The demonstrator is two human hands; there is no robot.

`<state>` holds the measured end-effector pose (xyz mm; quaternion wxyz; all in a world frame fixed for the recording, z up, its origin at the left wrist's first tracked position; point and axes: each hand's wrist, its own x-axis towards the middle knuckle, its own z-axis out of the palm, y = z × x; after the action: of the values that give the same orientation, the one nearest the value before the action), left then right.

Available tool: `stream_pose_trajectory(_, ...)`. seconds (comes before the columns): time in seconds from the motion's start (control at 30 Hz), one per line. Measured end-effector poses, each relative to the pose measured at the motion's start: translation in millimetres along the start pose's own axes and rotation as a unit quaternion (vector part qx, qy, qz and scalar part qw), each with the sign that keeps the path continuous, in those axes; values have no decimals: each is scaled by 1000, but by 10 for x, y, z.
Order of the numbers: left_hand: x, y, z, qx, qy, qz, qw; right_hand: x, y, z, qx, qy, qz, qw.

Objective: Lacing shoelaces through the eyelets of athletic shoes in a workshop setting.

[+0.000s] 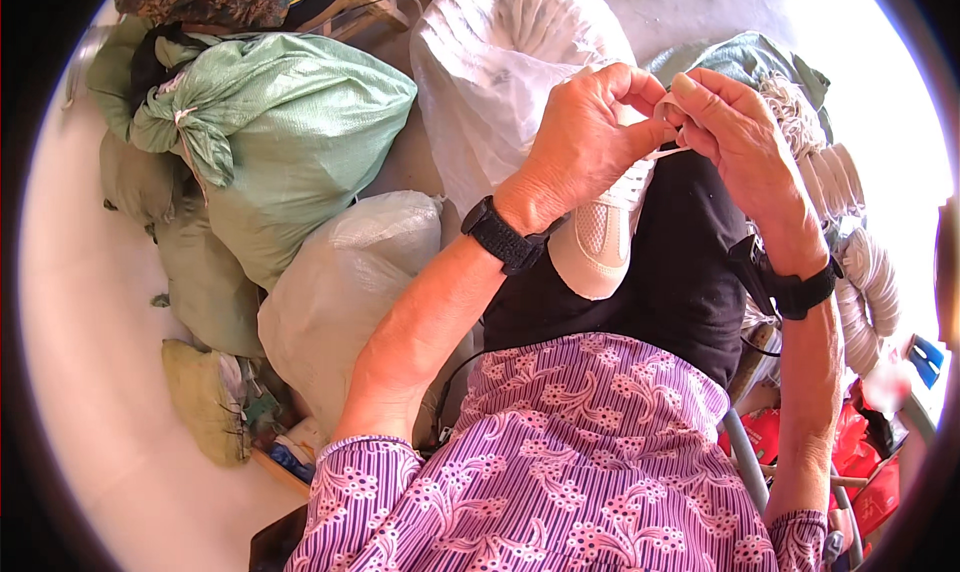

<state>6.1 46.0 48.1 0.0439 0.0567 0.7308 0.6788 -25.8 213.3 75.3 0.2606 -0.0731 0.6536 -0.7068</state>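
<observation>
A white and beige lace-up shoe [592, 250] rests on my lap with its toe pointing toward me. Above its upper part, my left hand [585, 127] pinches with thumb and forefinger at a pale shoelace [668, 153]. Close by on the right, my right hand [738, 137] has its thumb and fingers pressed together on the same lace. The fingertips of both hands nearly meet, and they cover part of the lace. The shoe's heel end is hidden behind my hands.
A clear plastic bag [455, 82] full of white shoes stands ahead. Green woven sacks [300, 102] and a whitish sack [350, 282] are on the left. Bundles of pale laces [835, 177] lie on the right, above red bags [855, 442] beside a metal frame.
</observation>
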Motion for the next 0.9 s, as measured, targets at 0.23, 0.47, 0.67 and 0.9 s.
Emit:
stream_pose_trajectory(0.23,20,-5,-46,-55,7,-27,998,1,62,-132,16,-12,-4,1000)
stream_pose_trajectory(0.47,29,166,-231,-31,53,-62,996,-44,391,-99,-177,63,-88,978)
stream_pose_trajectory(0.67,39,284,-273,-134,46,-112,983,19,299,83,-71,-21,-55,996)
stream_pose_trajectory(0.9,41,291,-337,-133,35,-125,983,-34,183,6,-42,-82,-42,995)
